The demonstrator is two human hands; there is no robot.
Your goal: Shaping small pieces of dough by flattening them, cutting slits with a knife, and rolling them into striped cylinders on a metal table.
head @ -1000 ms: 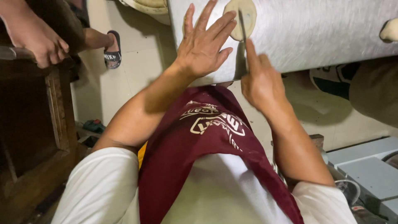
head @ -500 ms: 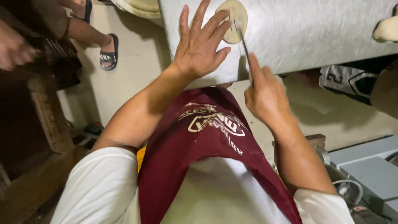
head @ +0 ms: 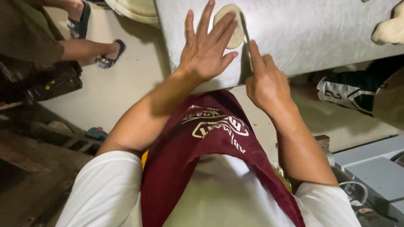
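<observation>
- The flat round of pale dough (head: 229,25) lies on the grey metal table (head: 303,38), near the table's near edge and just beyond the person's fingertips.
- The left hand (head: 206,52) is spread wide and flat, palm down on the table, its fingers fanned so that the tips rest on the near-left part of the dough.
- The right hand (head: 265,82) is closed around a thin knife blade (head: 246,35), forefinger stretched along its back. The blade runs away from the person across the right side of the dough, its long axis roughly along the line of the forearm.
- Of the two, the left hand is nearer the dough and touches it. The right hand sits back at the table's edge, and only the blade reaches the dough.
- A second lump of dough (head: 389,29) sits well apart toward the table's far right end.
- Left of the table, another person's sandalled feet (head: 107,56) stand on the pale floor (head: 126,88), clear of the hands.
- Nothing lies between the blade and the dough; the spread fingers are just beside the blade.
</observation>
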